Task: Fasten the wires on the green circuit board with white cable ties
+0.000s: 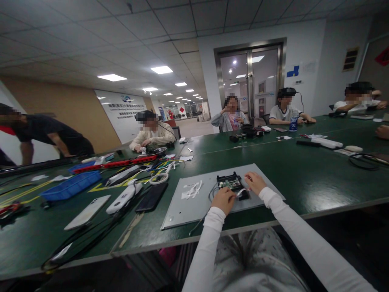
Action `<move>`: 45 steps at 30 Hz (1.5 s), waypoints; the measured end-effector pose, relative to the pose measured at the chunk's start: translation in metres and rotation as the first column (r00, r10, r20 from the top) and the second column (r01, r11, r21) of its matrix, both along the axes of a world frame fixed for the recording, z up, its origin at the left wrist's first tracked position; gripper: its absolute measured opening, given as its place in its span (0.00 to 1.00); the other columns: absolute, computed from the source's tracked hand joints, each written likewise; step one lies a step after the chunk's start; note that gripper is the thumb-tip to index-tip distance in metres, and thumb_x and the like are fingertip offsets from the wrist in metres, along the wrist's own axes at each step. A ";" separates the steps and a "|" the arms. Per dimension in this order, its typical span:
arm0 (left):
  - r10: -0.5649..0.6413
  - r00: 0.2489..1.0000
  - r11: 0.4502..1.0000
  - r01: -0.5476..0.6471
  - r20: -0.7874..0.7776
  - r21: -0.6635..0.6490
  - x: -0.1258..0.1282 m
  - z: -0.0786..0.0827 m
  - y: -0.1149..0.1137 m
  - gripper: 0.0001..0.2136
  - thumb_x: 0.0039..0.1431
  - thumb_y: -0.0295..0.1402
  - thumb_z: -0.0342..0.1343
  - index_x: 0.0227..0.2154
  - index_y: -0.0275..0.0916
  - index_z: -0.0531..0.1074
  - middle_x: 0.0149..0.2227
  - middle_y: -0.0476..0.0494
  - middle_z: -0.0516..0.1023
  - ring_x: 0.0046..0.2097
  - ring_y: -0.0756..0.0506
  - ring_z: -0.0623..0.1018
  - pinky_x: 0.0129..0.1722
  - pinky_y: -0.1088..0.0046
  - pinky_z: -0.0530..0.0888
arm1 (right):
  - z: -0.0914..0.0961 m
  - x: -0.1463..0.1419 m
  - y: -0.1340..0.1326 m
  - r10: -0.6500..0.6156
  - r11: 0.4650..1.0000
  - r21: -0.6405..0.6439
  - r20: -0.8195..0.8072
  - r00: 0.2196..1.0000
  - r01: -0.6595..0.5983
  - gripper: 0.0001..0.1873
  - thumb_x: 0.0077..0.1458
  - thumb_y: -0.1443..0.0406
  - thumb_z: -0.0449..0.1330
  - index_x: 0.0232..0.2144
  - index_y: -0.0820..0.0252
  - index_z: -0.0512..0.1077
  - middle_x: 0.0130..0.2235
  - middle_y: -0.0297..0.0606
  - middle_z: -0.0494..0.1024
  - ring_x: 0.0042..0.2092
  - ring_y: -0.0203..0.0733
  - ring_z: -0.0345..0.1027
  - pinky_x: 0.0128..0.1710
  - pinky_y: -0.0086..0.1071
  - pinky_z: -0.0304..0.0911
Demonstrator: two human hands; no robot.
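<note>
Small green circuit board in black open case (229,182) sits mid grey sheet-metal plate (188,207) on dark green table (304,178). Left hand (224,199), knuckles up, is curled shut on thin white flat strip (243,191) just beside the case. Right hand (254,181) arches at the case's right edge, fingers bent down; cannot tell its grip.

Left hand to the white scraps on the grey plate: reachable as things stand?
Probably yes. The left hand sits by the small circuit board; the white scraps lie to its left on the same grey plate, with only bare plate and a thin cable between.
</note>
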State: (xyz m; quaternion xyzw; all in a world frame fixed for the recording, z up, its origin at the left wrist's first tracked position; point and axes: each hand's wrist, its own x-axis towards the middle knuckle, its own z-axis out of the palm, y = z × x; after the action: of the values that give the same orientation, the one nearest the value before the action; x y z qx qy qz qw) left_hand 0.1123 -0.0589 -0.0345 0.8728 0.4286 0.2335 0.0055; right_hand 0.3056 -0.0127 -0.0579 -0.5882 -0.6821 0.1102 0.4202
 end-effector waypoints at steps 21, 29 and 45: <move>-0.014 0.999 1.000 0.015 -0.043 0.020 -0.001 0.002 -0.003 0.12 0.53 0.33 0.46 0.40 0.44 0.69 0.36 0.45 0.68 0.40 0.47 0.67 0.41 0.69 0.65 | 0.002 -0.003 -0.003 0.046 0.996 0.077 -0.040 0.998 -0.043 0.12 0.49 0.63 0.47 0.33 0.60 0.67 0.33 0.37 0.67 0.33 0.34 0.61 0.32 0.29 0.60; -0.015 0.998 1.000 0.015 -0.058 0.004 0.001 0.003 -0.005 0.12 0.52 0.33 0.48 0.40 0.46 0.70 0.36 0.45 0.67 0.41 0.46 0.66 0.41 0.68 0.65 | 0.005 -0.004 -0.006 0.032 0.999 0.011 -0.024 0.999 -0.032 0.12 0.49 0.64 0.48 0.34 0.60 0.67 0.34 0.38 0.67 0.33 0.35 0.61 0.32 0.29 0.60; -0.034 0.999 0.999 0.034 -0.027 -0.012 0.001 0.004 -0.005 0.11 0.51 0.28 0.48 0.36 0.44 0.72 0.36 0.45 0.67 0.41 0.47 0.66 0.42 0.68 0.65 | -0.001 0.001 0.002 -0.039 0.999 -0.026 0.045 0.998 0.040 0.11 0.49 0.64 0.49 0.33 0.62 0.68 0.35 0.40 0.69 0.34 0.34 0.61 0.38 0.28 0.55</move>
State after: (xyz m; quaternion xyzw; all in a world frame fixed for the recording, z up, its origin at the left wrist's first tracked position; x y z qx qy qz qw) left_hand 0.1136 -0.0636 -0.0302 0.8831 0.4149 0.2189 0.0084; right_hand 0.3070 -0.0103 -0.0593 -0.6094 -0.6780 0.0981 0.3991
